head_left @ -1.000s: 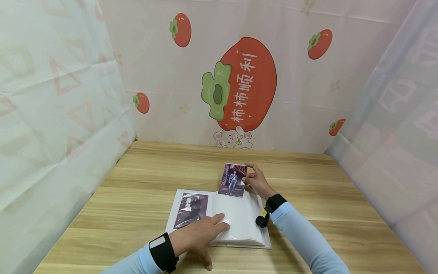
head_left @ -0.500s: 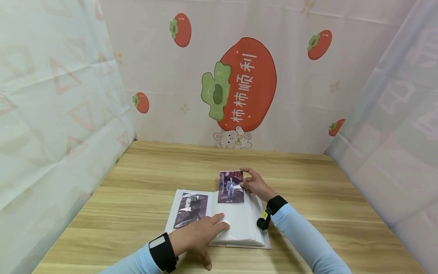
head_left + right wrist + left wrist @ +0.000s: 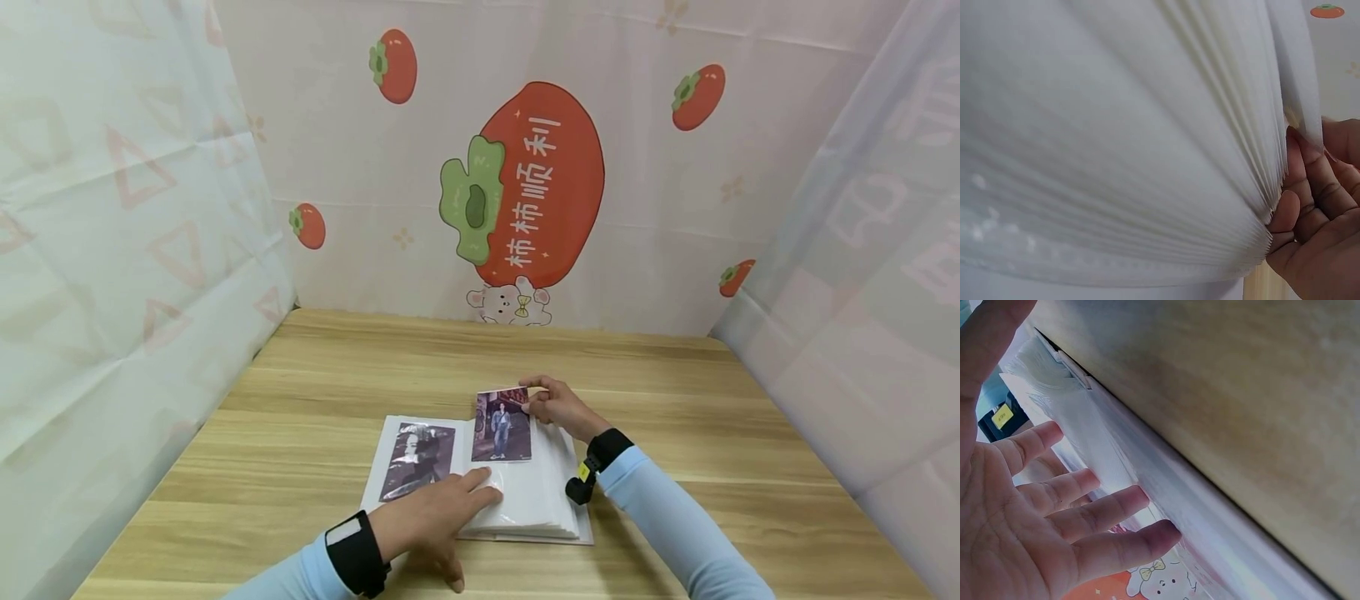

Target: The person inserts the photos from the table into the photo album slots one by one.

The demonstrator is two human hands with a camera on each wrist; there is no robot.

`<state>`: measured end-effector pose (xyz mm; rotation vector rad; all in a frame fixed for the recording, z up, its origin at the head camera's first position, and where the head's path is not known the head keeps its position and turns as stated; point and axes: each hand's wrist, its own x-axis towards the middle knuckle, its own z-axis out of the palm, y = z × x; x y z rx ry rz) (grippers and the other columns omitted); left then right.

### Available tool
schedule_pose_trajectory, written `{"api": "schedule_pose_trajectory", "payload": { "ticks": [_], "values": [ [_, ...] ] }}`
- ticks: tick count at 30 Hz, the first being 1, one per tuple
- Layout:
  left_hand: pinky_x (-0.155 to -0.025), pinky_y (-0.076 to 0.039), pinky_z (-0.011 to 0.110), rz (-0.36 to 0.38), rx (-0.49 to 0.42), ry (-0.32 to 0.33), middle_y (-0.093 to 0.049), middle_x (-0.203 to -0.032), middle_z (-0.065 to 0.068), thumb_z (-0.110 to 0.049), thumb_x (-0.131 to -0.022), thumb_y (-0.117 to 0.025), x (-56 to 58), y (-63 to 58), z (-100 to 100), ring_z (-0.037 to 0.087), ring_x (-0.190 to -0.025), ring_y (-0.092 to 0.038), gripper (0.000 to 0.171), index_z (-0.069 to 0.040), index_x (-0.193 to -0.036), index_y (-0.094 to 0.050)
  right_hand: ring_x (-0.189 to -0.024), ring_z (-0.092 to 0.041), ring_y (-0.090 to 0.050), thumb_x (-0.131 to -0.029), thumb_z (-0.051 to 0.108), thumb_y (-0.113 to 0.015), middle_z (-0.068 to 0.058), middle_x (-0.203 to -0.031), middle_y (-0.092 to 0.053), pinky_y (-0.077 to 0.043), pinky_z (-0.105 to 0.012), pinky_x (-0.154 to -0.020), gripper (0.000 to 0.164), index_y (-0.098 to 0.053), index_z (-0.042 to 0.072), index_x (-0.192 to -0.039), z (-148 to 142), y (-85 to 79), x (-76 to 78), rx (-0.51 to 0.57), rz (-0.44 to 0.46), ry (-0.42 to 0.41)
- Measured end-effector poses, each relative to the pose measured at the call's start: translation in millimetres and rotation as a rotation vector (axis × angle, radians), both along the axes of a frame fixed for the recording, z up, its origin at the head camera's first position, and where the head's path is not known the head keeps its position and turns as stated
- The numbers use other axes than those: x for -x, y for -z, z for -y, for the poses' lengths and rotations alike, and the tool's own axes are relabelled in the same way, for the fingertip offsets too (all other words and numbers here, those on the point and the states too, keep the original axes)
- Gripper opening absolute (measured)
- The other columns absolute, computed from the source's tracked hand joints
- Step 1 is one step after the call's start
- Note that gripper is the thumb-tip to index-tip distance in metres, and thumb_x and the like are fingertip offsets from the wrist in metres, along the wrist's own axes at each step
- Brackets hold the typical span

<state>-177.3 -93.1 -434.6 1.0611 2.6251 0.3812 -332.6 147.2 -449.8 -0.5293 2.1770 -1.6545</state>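
Note:
An open photo album (image 3: 517,508) lies before me with white pages and clear sleeves. Its left page holds a dark photo (image 3: 420,454) under shiny film. With thumb and fingers my right hand (image 3: 564,410) pinches the upper right edge of a loose photo (image 3: 501,433) of a standing person. That photo overlaps the upper part of the right page; whether its lower edge is inside the sleeve I cannot tell. My left hand (image 3: 438,510) rests its extended fingers on the album near the fold. In the right wrist view, fanned page edges (image 3: 1235,156) touch the right fingers.
The album sits on a wood-grain table (image 3: 315,400). A curtain with persimmon prints (image 3: 540,183) stands behind the table's far edge, and pale cloth walls (image 3: 150,208) flank both sides. Black bands (image 3: 357,552) with small devices are strapped on both wrists.
My right hand has drawn the photo down toward me and slightly left, so it covers more of the right page. The left hand has stayed in place.

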Motion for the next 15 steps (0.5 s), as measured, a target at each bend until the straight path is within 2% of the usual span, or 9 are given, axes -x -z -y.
{"api": "schedule_pose_trajectory", "payload": {
  "ticks": [8, 15],
  "values": [
    [-0.092, -0.041, 0.043, -0.001, 0.004, 0.001, -0.030, -0.144, 0.010, -0.045, -0.049, -0.087, -0.3, -0.4, 0.1, 0.028, -0.117, -0.045, 0.099, -0.025, -0.135, -0.041, -0.062, -0.014, -0.043, -0.089, 0.000, -0.057, -0.006, -0.079, -0.058, -0.033, -0.027, -0.056, 0.036, -0.046, -0.004, -0.124, 0.6, 1.8, 1.0, -0.013, 0.015, 0.016],
    [-0.091, -0.041, 0.040, -0.040, 0.001, 0.014, -0.032, -0.142, 0.008, -0.046, -0.047, -0.087, -1.6, -2.0, 0.3, 0.026, -0.114, -0.046, 0.101, -0.024, -0.134, -0.042, -0.071, -0.015, -0.053, -0.088, 0.000, -0.058, -0.008, -0.084, -0.059, -0.037, -0.026, -0.058, 0.034, -0.050, -0.007, -0.120, -0.4, 0.5, -0.1, -0.053, -0.033, -0.022]
  ]
}}
